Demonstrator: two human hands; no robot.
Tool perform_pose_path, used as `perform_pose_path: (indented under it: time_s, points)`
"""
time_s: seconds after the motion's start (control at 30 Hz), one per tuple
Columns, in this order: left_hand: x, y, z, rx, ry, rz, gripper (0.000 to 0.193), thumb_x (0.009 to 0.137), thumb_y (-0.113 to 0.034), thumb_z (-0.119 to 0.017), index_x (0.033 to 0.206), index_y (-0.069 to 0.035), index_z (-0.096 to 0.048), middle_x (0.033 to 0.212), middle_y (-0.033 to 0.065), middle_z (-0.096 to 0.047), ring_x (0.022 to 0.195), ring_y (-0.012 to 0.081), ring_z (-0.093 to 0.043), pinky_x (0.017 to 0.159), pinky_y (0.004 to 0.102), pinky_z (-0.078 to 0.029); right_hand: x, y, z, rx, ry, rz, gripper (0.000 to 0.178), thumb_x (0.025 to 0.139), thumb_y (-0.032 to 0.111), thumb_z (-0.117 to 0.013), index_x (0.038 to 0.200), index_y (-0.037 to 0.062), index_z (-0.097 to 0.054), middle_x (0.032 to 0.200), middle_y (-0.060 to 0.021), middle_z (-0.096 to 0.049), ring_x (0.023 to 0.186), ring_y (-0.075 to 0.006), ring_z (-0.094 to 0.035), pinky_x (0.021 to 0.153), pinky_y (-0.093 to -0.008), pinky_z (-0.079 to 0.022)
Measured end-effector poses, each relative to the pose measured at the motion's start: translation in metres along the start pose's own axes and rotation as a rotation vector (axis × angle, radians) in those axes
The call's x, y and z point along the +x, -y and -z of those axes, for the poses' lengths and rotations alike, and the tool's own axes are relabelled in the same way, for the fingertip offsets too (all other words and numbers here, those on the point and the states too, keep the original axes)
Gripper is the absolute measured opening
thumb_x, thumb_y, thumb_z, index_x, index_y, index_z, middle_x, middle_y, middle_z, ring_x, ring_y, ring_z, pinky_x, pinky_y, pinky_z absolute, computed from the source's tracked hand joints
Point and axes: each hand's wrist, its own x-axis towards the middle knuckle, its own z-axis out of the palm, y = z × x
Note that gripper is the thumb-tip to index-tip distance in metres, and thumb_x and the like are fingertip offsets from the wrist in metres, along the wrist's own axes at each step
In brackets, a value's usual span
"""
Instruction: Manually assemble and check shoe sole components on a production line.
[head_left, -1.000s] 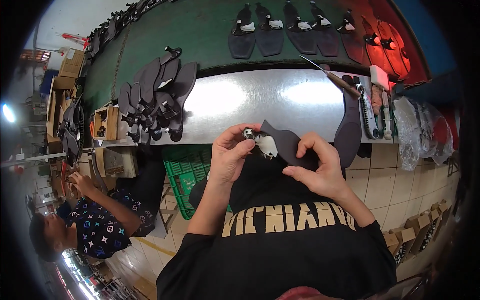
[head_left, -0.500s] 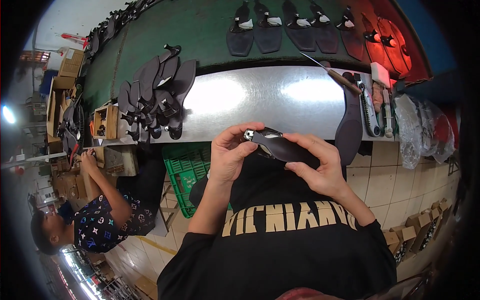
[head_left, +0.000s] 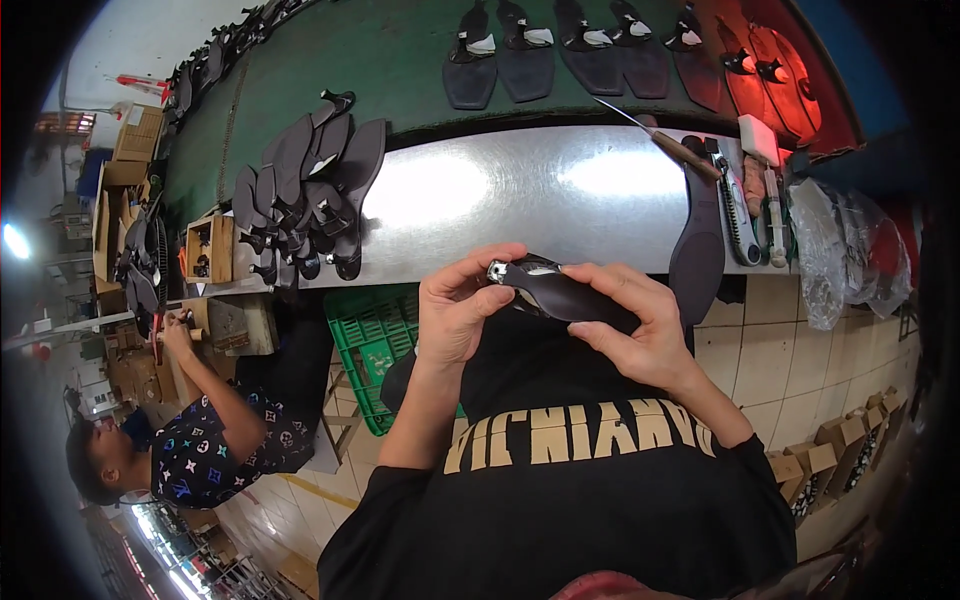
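Observation:
Over the bench's near edge, I hold a dark shoe (head_left: 570, 298) with a smooth sole facing up. My left hand (head_left: 462, 305) pinches its narrow heel end between thumb and fingers, where a small shiny silvery piece shows. My right hand (head_left: 640, 325) grips the broader end, thumb below and fingers along the upper edge. Between the hands, a glossy black strap and a white patch show at the shoe's far side. To the right, a loose dark sole (head_left: 697, 255) lies across the bench edge, with a wooden-handled pointed tool (head_left: 686, 155) over its far end.
Heeled sandals are piled (head_left: 300, 190) on the left of the metal bench (head_left: 520, 190). More stand on the green belt (head_left: 400, 60) beyond, some under red light. A cutter (head_left: 738, 215), brushes and plastic bags (head_left: 825, 250) lie right. A green crate (head_left: 365, 350) and a co-worker (head_left: 215, 440) are at left.
My grip on the shoe stays the same, and the shoe barely moves. The whole view shifts slightly. The co-worker's hands at the left move a little.

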Motion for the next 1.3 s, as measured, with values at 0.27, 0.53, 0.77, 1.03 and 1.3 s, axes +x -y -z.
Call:
perform_pose_path:
  time_s: [0.27,0.53,0.77,1.03,1.3]
  points:
    - [0.002,0.002,0.0,0.163,0.123,-0.13,0.038,0.073,0.015,-0.067,0.109,0.003,-0.068,0.12,0.0231,-0.06,0.106,0.0253,-0.062,0.088,0.0302,-0.052,0.003,0.001,0.005,-0.091,0.032,0.042,0.045,0.073,0.001,-0.07,0.117,-0.0011,-0.062,0.096,-0.014,-0.065,0.083,-0.0228,-0.063,0.076,-0.0291,-0.048]
    - [0.004,0.004,0.012,0.282,0.239,-0.154,0.042,0.071,0.017,-0.063,0.111,0.002,-0.068,0.125,0.0273,-0.057,0.113,0.0298,-0.059,0.091,0.0326,-0.051,0.005,0.007,0.007,-0.298,0.041,0.147,0.044,0.069,0.004,-0.073,0.113,0.0019,-0.064,0.09,-0.0134,-0.065,0.078,-0.0281,-0.063,0.071,-0.0345,-0.05]
    - [0.006,-0.003,0.007,0.375,0.319,-0.2,0.044,0.07,0.017,-0.061,0.111,0.003,-0.067,0.126,0.0279,-0.056,0.114,0.0294,-0.059,0.092,0.0311,-0.048,0.005,0.006,0.003,-0.357,0.013,0.196,0.044,0.069,0.005,-0.073,0.113,0.0041,-0.065,0.086,-0.0116,-0.064,0.077,-0.0277,-0.063,0.07,-0.0361,-0.049]
    - [0.005,-0.007,0.0,0.558,0.394,-0.283,0.039,0.076,0.015,-0.057,0.112,0.003,-0.067,0.128,0.0257,-0.056,0.111,0.0244,-0.061,0.086,0.0277,-0.052,0.002,0.006,0.002,-0.371,0.047,0.113,0.044,0.073,0.004,-0.071,0.116,0.0012,-0.061,0.087,-0.0128,-0.062,0.076,-0.0279,-0.063,0.067,-0.0338,-0.049]
    - [-0.001,0.01,-0.014,0.41,0.182,0.09,0.045,0.088,0.01,-0.046,0.13,-0.002,-0.055,0.139,0.0147,-0.049,0.115,0.0188,-0.056,0.08,0.025,-0.056,-0.004,-0.018,-0.005,-0.249,0.005,-0.025,0.023,0.076,0.004,-0.067,0.098,0.0033,-0.066,0.082,-0.0109,-0.06,0.074,-0.0269,-0.061,0.065,-0.035,-0.048]
